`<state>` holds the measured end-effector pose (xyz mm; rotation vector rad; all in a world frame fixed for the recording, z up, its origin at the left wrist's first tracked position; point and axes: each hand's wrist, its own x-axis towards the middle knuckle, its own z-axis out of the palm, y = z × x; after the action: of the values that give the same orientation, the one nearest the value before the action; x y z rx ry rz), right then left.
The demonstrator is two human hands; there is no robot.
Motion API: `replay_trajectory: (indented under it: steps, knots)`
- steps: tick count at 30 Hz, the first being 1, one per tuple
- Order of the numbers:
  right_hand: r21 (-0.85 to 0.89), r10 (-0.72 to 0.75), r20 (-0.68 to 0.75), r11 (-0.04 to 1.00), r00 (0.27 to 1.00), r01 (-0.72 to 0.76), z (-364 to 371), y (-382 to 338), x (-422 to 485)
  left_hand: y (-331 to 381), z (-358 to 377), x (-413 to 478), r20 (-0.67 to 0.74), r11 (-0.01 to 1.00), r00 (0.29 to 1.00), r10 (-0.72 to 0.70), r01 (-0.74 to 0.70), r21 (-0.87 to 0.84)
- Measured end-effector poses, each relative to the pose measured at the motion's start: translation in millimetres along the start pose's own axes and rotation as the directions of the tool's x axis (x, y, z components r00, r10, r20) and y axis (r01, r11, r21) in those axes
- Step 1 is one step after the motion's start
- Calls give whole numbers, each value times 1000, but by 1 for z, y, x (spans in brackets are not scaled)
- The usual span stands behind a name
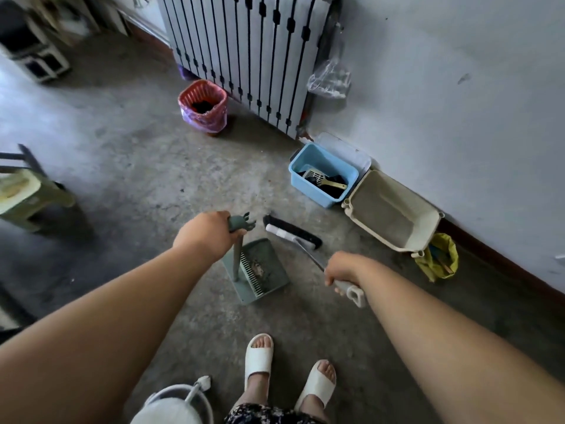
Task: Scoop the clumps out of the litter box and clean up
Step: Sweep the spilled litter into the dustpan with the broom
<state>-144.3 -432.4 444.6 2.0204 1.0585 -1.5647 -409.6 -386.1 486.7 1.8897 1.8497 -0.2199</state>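
My left hand point(208, 235) grips the upright handle of a green dustpan point(269, 264) standing on the floor, with some litter debris against its comb teeth. My right hand point(344, 267) holds the grey handle of a broom, whose black-bristled head point(292, 231) rests on the floor just beyond the dustpan. The beige litter box point(397, 215) sits by the wall at the right, filled with grey litter. Beside it a blue bin point(321, 191) holds a cream litter scoop point(321, 179).
A red basket point(204, 107) lined with a purple bag stands near a white slatted panel point(244, 50). A yellow-green bag point(440, 258) lies by the wall past the litter box. A green stool point(27, 194) is at left. My feet in white slippers point(258, 356) are below.
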Motion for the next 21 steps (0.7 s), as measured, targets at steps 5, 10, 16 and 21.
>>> replay_trajectory:
  steps: [5, 10, 16, 21]
  knots:
    - [299, 26, 190, 951, 981, -83, -42, 16, -28, -7, 0, -2, 4, 1000, 1000, -6, 6, -19]
    - [386, 78, 283, 903, 956, -188, -55, -2, -53, -7, 4, -11, 0, 1000, 1000, 16, -16, -15]
    - [272, -23, 26, 962, 999, 15, 2, -33, -47, -15, 10, -19, 33, 1000, 999, 10, -9, -9]
    - [246, 38, 91, 968, 995, -59, 44, -22, -38, -23, 16, -29, 34, 1000, 999, 7, -7, -4]
